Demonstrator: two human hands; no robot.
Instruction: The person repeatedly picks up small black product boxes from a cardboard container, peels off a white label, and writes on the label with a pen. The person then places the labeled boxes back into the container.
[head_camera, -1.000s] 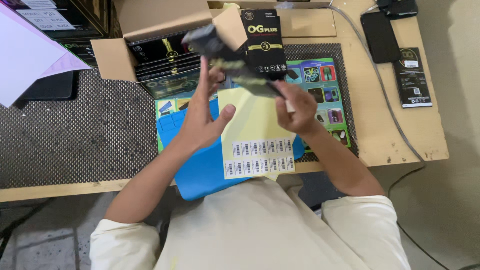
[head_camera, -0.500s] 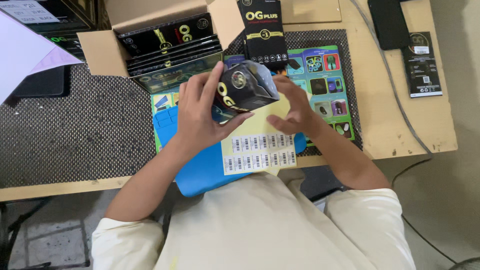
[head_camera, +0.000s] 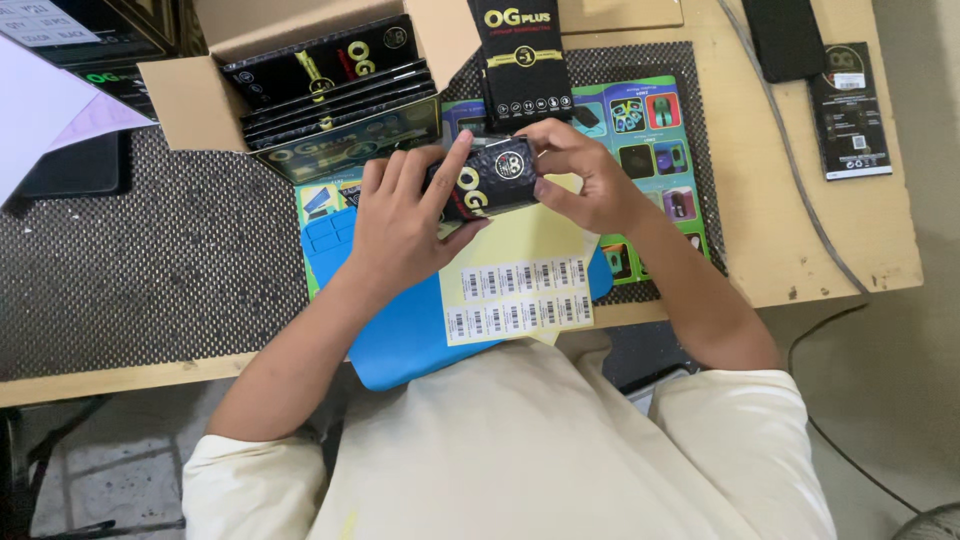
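Black flat pack between left hand and right hand, above yellow label sheet.

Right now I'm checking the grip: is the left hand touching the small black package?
Touching. The head view shows the left hand with its fingers wrapped against the small black package.

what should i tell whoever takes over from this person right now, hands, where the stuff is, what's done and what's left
Left hand: grips the small black package from its left side.
Right hand: fingers on the package's right end, near a round sticker on it.
The package is held above the yellow label sheet, which lies on a blue mat.
The open cardboard box at upper left holds a row of similar black packages. One more black package lies flat above the hands.
Done: one package is out and in hand.
Left: barcode labels fill two rows on the sheet; the boxed packages are untouched.
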